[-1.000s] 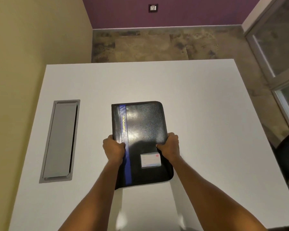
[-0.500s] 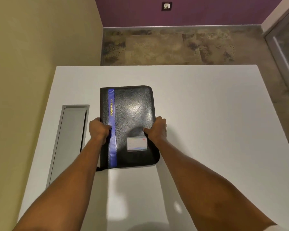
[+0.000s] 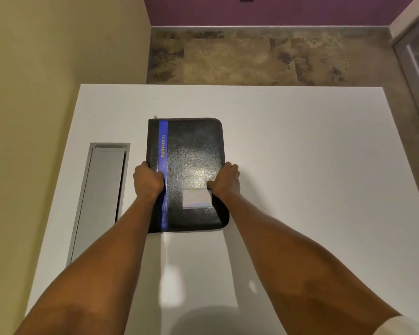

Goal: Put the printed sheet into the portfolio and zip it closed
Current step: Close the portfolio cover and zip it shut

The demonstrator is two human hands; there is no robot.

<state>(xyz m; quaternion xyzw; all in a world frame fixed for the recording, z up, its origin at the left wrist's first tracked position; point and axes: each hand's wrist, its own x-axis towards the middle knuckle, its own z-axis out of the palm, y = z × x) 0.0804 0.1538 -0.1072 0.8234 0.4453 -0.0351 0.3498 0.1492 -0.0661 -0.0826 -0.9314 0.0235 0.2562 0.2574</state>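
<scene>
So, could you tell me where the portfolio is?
Head view: the portfolio lies on the white table, right of the grey hatch, gripped by left hand and right hand.

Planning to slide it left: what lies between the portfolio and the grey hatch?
Head view: bare white table, crossed by the left hand gripping the portfolio.

Cover lettering: you can read "PORTFOLIO" in yellow capitals on the black portfolio (image 3: 194, 146).
Lettering position: the word runs lengthwise beside the blue stripe (image 3: 163, 131) near the left edge, turned sideways to you.
Cover card: the pale card (image 3: 197, 199) at the cover's near right carries faint coloured print, too blurred to read.
</scene>
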